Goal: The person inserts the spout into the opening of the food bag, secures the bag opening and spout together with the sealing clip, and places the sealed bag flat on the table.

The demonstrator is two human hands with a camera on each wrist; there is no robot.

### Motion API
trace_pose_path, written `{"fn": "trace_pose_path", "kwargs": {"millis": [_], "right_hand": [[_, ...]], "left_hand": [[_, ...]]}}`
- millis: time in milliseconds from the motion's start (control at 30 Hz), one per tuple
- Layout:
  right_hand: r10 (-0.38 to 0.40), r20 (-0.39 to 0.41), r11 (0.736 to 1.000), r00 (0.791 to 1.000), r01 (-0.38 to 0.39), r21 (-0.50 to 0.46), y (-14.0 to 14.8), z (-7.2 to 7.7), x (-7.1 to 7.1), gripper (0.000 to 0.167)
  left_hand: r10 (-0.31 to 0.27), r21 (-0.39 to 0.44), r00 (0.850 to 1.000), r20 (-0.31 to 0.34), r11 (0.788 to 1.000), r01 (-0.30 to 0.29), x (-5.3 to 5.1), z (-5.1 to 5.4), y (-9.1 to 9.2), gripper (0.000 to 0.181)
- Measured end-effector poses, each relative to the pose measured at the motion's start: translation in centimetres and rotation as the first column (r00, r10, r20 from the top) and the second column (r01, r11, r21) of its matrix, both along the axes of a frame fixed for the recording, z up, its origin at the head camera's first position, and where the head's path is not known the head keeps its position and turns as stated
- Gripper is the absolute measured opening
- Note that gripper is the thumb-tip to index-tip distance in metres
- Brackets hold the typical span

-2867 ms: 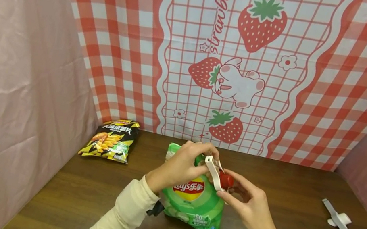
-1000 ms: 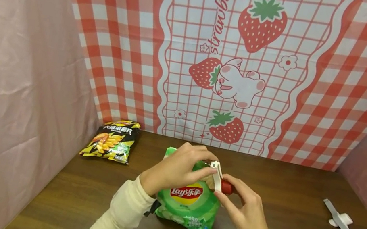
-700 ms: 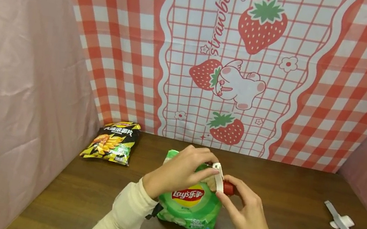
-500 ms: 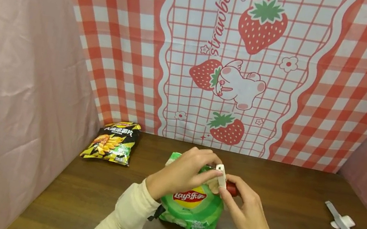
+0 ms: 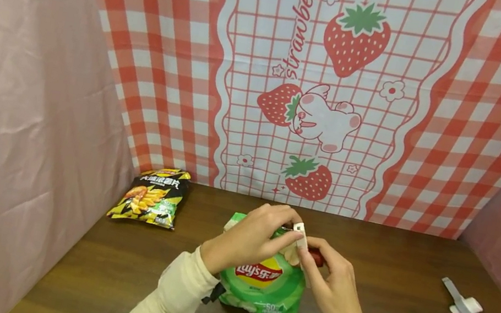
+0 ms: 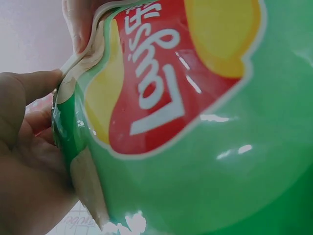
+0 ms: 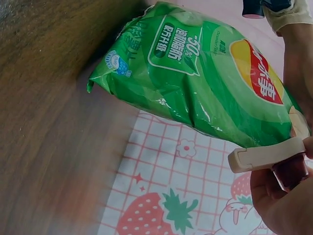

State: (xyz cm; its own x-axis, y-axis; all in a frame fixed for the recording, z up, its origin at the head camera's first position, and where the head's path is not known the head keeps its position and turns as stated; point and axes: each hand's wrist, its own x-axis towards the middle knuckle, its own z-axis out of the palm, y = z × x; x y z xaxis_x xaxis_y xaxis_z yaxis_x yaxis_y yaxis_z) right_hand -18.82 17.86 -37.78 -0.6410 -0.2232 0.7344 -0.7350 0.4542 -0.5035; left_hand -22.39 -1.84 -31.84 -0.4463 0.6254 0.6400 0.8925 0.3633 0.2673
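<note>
A green Lay's chip bag stands tilted on the table between the hands. Across its gathered top lies a white bag clip with a red spout cap, which is partly hidden by fingers. My left hand pinches the bag top and the far end of the clip between thumb and fingers. On the other side, my right hand grips the clip, its thumb pressing the near end and its fingers behind the red cap. In the right wrist view the long white clip runs along the bag's edge.
A black and yellow chip bag lies at the back left of the wooden table. At the right lies a grey bar-shaped clip with a white spout cap. A strawberry-patterned checked cloth hangs behind the table.
The clip, earlier seen slanted with its arms apart, now looks narrower with its arms together. My right thumb has moved up onto it. Both hands still hold it.
</note>
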Motion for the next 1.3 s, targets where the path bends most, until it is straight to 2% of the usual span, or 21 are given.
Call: {"fn": "trace_pose_path", "kwargs": {"millis": [233, 667, 733, 800, 900, 1000, 1067, 1200, 1300], "right_hand": [[-0.003, -0.006, 1.000, 1.000, 0.003, 0.021, 0.21, -0.08, 0.01, 0.021], [-0.001, -0.050, 1.000, 0.999, 0.002, 0.012, 0.25, -0.16, 0.33, 0.023], [0.002, -0.060, 1.000, 0.998, -0.002, 0.009, 0.18, -0.15, 0.40, 0.024], [0.018, -0.080, 1.000, 0.997, -0.018, -0.001, 0.09, -0.14, 0.46, 0.027], [0.062, -0.141, 0.998, 0.988, -0.065, -0.018, 0.00, -0.15, 0.47, 0.031], [0.087, -0.183, 0.995, 0.979, -0.094, -0.031, -0.02, -0.19, 0.37, 0.035], [0.070, -0.169, 0.996, 0.983, -0.077, -0.036, 0.00, -0.23, 0.34, 0.035], [0.026, -0.066, 1.000, 0.998, -0.027, -0.017, 0.14, -0.24, 0.24, 0.032], [0.055, 0.019, 0.998, 0.998, -0.055, 0.011, 0.42, -0.11, -0.05, 0.032]], "left_hand": [[0.016, -0.072, 1.000, -0.013, 0.997, -0.017, 0.32, 0.03, 0.22, 0.009], [-0.041, -0.076, 0.998, -0.050, 0.996, 0.038, 0.24, -0.18, 0.36, 0.004], [-0.077, -0.059, 0.997, -0.018, 0.995, 0.076, 0.18, -0.13, 0.22, 0.005], [-0.133, -0.025, 0.990, 0.039, 0.991, 0.134, 0.12, 0.00, 0.03, 0.005], [-0.218, 0.045, 0.966, 0.139, 0.976, 0.214, 0.00, 0.16, -0.19, 0.006], [-0.254, 0.084, 0.948, 0.192, 0.967, 0.242, -0.10, 0.15, -0.28, 0.007], [-0.243, 0.087, 0.950, 0.198, 0.969, 0.230, -0.17, 0.07, -0.22, 0.006], [-0.192, 0.072, 0.965, 0.180, 0.981, 0.181, -0.30, -0.13, -0.08, 0.006], [-0.148, 0.063, 0.978, 0.146, 0.988, 0.141, -0.42, -0.18, -0.18, 0.005]]}}
